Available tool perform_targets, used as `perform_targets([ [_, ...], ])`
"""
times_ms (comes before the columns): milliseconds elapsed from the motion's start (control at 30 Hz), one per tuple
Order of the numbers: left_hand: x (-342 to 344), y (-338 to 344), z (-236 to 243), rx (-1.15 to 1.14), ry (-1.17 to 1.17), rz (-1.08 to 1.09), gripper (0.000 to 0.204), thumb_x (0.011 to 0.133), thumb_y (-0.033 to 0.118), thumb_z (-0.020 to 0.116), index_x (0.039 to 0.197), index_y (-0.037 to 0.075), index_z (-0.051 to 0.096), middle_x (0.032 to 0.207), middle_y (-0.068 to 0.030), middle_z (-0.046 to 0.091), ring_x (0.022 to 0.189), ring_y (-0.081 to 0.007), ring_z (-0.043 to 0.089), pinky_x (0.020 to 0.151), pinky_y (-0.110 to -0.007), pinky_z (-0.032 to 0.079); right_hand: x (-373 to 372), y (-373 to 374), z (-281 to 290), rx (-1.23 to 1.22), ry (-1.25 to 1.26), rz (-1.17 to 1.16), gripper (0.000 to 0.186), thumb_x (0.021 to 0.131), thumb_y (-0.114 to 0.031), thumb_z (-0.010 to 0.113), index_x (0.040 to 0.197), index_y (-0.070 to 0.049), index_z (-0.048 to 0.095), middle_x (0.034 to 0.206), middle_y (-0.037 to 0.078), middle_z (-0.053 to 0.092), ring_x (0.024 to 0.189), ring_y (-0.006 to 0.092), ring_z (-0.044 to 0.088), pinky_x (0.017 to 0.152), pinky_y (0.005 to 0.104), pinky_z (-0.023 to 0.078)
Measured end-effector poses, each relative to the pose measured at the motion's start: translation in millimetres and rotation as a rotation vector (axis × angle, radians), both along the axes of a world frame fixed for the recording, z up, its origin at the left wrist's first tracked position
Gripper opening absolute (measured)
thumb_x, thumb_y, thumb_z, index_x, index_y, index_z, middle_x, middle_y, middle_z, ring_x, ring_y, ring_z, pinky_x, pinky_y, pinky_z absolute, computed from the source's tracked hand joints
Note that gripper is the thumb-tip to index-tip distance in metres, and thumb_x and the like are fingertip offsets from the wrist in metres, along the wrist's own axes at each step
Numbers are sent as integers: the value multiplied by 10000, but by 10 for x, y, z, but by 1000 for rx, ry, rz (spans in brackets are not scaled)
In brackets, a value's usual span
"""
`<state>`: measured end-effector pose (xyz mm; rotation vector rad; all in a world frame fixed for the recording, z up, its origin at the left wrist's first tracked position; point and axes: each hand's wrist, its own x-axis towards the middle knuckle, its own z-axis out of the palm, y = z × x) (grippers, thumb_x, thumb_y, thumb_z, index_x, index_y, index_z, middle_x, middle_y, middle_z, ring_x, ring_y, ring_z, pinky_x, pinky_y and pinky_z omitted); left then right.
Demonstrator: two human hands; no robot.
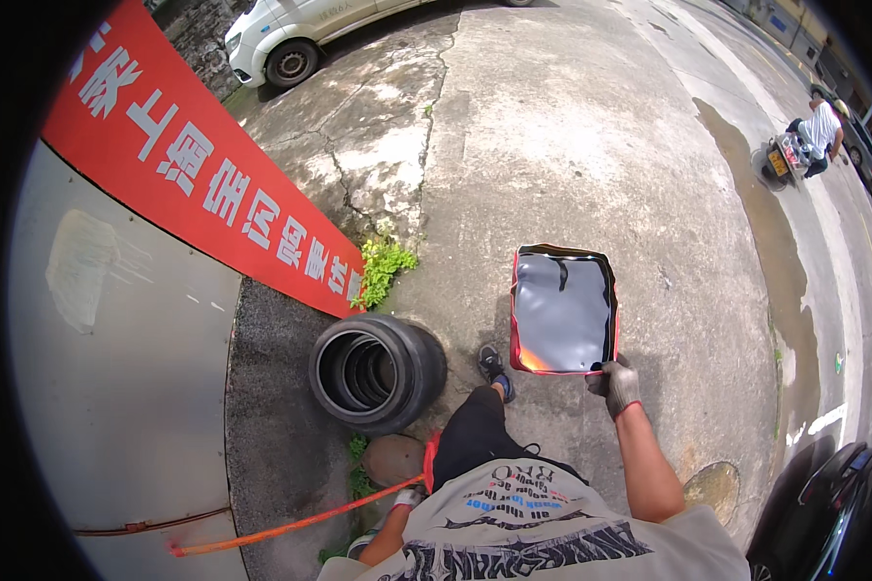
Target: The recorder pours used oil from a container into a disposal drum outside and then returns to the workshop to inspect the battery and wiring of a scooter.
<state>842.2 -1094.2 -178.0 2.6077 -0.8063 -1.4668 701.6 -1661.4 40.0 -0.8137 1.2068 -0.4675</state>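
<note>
My right hand (620, 385), in a grey glove with a red cuff, is closed on the near right corner of an open square tin (564, 305). This tin is red outside and shiny grey inside, with a dark streak near its far edge. It is held out ahead of my body. Low on the left, my gloved left hand (412, 496) is closed on a long orange stick (300, 518) with red at its upper end. The stick slants down to the left; my shirt and leg partly hide that hand's surroundings.
Stacked black tyres (421, 373) stand beside my left leg, with a round brown lid-like object (394, 459) nearer me. A red banner (213, 165) borders a grey metal panel (116, 387). A white van (329, 29) is ahead; a scooter rider (814, 136) and dark car (814, 504) are right.
</note>
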Motion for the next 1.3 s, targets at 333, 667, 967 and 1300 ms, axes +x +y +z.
perform_targets([
  [333, 3349, -3194, 1140, -325, -85, 694, 298, 897, 275, 524, 1047, 37, 621, 840, -110, 640, 711, -221, 586, 631, -338, 455, 3022, -2067, 62, 45, -18, 151, 360, 767, -27, 447, 1118, 21, 511, 735, 146, 602, 508, 259, 605, 404, 350, 497],
  [667, 5403, -4424, 621, -185, -147, 989, 362, 867, 344, 492, 1044, 61, 633, 1027, -206, 625, 997, -355, 580, 847, -410, 448, 6355, -3934, -493, -129, -145, 419, 423, 740, -16, 438, 1147, 32, 541, 804, 136, 632, 524, 222, 610, 433, 327, 507],
  [967, 5684, -5724, 1880, 124, 204, 1263, 384, 853, 354, 507, 1047, 41, 619, 1020, -208, 630, 923, -337, 619, 766, -405, 484, 9366, -4679, 400, -60, 40, 722, 415, 736, -32, 440, 1134, 8, 553, 736, 117, 619, 481, 209, 586, 407, 320, 490],
  [1300, 7440, -5414, 1242, -144, 40, 854, 289, 855, 342, 466, 909, 106, 624, 875, -149, 649, 799, -290, 635, 684, -400, 482, 12539, -4075, 498, 16, 53, 928, 349, 738, -15, 438, 1062, 20, 563, 727, 137, 615, 497, 239, 608, 389, 343, 504],
])
